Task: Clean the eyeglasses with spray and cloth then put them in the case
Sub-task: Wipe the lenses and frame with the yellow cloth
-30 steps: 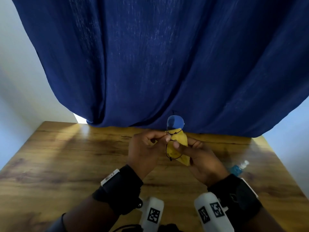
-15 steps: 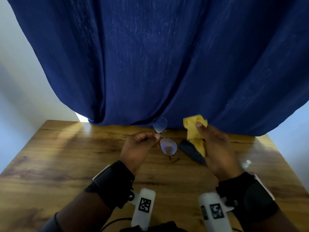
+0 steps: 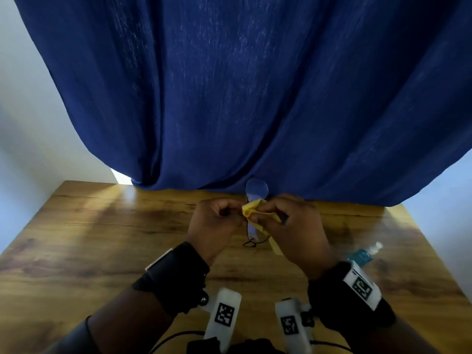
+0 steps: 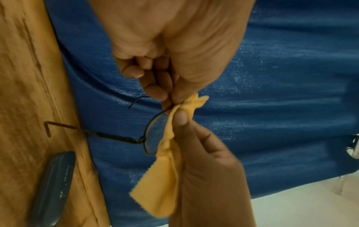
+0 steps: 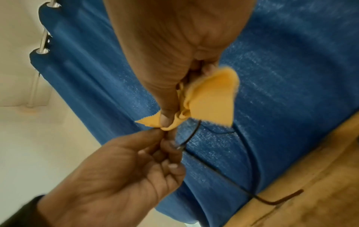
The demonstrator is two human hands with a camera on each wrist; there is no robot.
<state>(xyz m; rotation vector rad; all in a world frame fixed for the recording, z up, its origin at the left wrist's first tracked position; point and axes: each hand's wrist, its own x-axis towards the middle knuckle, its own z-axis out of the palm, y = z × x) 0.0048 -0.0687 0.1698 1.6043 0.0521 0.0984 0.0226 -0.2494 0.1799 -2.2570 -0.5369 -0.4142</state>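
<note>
Thin dark wire-rimmed eyeglasses (image 3: 256,190) are held upright above the wooden table (image 3: 102,238), one lens over the other. My left hand (image 3: 217,221) pinches the frame near its middle (image 4: 165,104). My right hand (image 3: 288,226) pinches a yellow cloth (image 3: 252,213) folded over the lower lens (image 4: 155,133). One temple arm (image 5: 223,173) sticks out toward the table. A dark glasses case (image 4: 52,188) lies shut on the table in the left wrist view; my hands hide it in the head view. The blue spray bottle (image 3: 365,254) lies on the table beside my right wrist.
A dark blue curtain (image 3: 242,98) hangs just behind the table's far edge. Pale walls (image 3: 23,111) close in on both sides. Bare wood stretches to the left of my hands.
Half a second ago my right hand held the cloth apart, to the right of the glasses. Now it has come back and pinches the cloth onto the lower lens. The left hand rose slightly.
</note>
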